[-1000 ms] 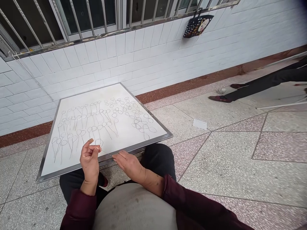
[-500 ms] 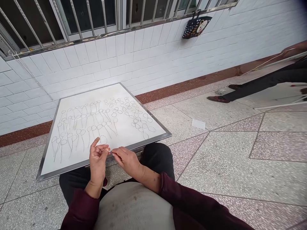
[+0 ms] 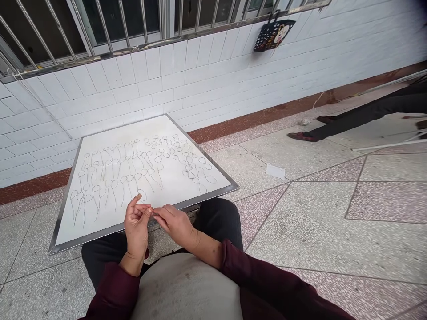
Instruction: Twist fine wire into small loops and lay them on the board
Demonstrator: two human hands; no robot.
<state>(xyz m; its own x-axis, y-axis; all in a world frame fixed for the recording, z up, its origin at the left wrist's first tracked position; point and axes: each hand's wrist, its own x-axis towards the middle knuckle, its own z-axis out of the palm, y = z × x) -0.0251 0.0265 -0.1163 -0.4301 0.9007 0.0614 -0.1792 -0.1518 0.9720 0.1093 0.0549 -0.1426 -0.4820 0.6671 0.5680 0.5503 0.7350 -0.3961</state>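
Observation:
My left hand [image 3: 136, 222] is over the near edge of a white board [image 3: 116, 238] with a grey metal rim, thumb and a finger pinched together and another finger raised. My right hand [image 3: 176, 224] meets it from the right, its fingertips closed against the left ones. Whatever the two pinches hold is too small to make out. Just behind the left fingers shows a thin dark loop [image 3: 142, 191]; I cannot tell whether it is held or lies on the board. Rows of thin loops with long tails [image 3: 96, 195] lie on the left and middle, and tailless loops [image 3: 191, 171] cluster on the right.
The board sits at my knees, by a white tiled wall [image 3: 133, 95] under barred windows [image 3: 123, 22]. A dotted bag [image 3: 271, 35] hangs from the bars. A white paper piece [image 3: 275, 171] lies on the floor. Another person's legs [image 3: 363, 113] stretch in from the right.
The fingertips of both hands have drawn closer together, and the small pale thing seen between them before is now hidden. At the right, the other person's hand has gone out of view.

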